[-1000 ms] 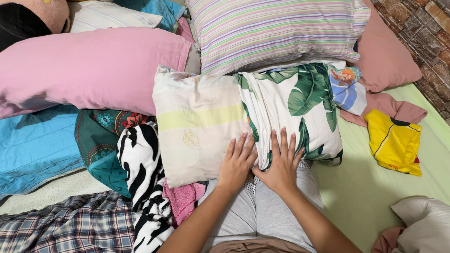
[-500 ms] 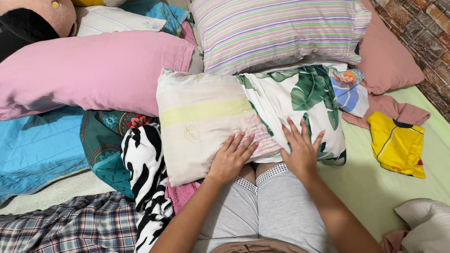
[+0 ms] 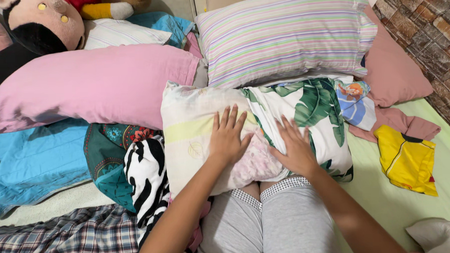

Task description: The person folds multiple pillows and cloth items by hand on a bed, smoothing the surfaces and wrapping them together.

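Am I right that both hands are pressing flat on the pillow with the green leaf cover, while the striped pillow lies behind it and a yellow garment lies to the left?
Not quite: the head view shows the yellow garment lying to the right. Both the left hand and right hand press flat on the leaf-print pillow, and the striped pillow lies behind it.

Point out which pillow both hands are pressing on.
The cream pillow half inside a leaf-print cover, under the left hand and right hand; the pink and striped pillows lie untouched behind.

both arms reach forward; left hand [image 3: 227, 138] and right hand [image 3: 295, 148] lie flat, palms down, fingers spread
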